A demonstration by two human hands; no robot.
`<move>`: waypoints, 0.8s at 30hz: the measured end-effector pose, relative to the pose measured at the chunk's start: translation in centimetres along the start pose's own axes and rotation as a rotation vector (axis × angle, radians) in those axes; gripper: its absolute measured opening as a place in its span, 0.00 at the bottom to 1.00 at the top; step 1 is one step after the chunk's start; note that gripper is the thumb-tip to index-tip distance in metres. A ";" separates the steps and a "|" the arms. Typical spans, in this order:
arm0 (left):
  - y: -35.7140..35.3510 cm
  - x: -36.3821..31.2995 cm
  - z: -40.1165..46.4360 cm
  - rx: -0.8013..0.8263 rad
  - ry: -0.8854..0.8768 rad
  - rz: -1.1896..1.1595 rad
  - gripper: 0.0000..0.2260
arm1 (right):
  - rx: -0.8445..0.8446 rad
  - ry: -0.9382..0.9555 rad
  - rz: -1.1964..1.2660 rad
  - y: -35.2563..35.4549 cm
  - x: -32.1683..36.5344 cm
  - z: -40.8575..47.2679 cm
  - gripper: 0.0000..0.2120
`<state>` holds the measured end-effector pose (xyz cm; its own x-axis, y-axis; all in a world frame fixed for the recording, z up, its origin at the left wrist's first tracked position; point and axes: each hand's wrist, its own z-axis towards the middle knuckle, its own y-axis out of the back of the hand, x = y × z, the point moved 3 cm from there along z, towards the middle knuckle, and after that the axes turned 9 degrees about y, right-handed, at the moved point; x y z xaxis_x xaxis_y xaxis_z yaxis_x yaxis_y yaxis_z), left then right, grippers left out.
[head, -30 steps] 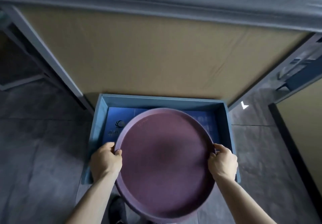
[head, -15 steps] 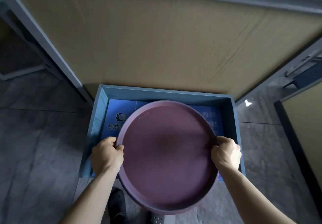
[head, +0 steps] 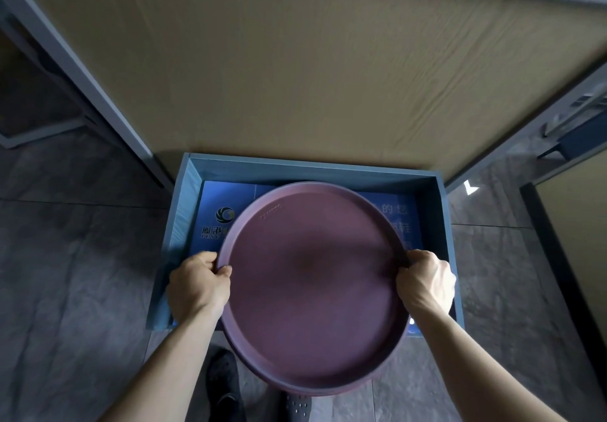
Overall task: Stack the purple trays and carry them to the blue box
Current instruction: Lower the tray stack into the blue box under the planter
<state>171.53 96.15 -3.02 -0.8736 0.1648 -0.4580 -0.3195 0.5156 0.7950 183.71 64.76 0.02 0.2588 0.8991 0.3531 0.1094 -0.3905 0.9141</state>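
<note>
A round purple tray (head: 312, 290) with a raised rim hangs level over the open blue box (head: 184, 211) on the floor. My left hand (head: 197, 283) grips its left rim and my right hand (head: 427, 283) grips its right rim. A second rim edge shows under the tray at its near side, so it looks like a stack. The tray's near part reaches past the box's front wall. A blue printed sheet (head: 223, 201) lines the box's bottom, mostly hidden by the tray.
The box stands against a tan panel (head: 295, 76) framed by grey posts (head: 82, 70). Dark grey floor tiles (head: 75, 290) lie on both sides. My dark shoes (head: 223, 385) show below the tray. Another tan panel with a dark edge (head: 558, 257) stands at the right.
The tray has moved a little forward and down over the box, and the view has come closer. Both hands keep their grip on the rim.
</note>
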 end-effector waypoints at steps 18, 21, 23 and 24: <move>0.2 -1.1 0.6 -0.055 -0.051 0.047 0.06 | 0.027 -0.084 0.098 0.2 -0.3 0.4 0.16; 0.5 -1.2 1.0 -0.036 -0.056 0.034 0.10 | 0.021 -0.079 0.105 0.2 -0.4 0.3 0.17; 0.5 -1.2 1.1 -0.012 -0.075 0.030 0.11 | 0.025 -0.078 0.106 0.2 -0.4 0.2 0.18; 0.5 -1.2 1.2 -0.006 -0.080 0.031 0.11 | 0.026 -0.077 0.105 0.2 -0.4 0.3 0.18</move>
<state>172.87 97.17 -2.54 -0.8508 0.2478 -0.4634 -0.2951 0.5044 0.8115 183.87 64.26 -0.03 0.3426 0.8354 0.4298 0.1021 -0.4879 0.8669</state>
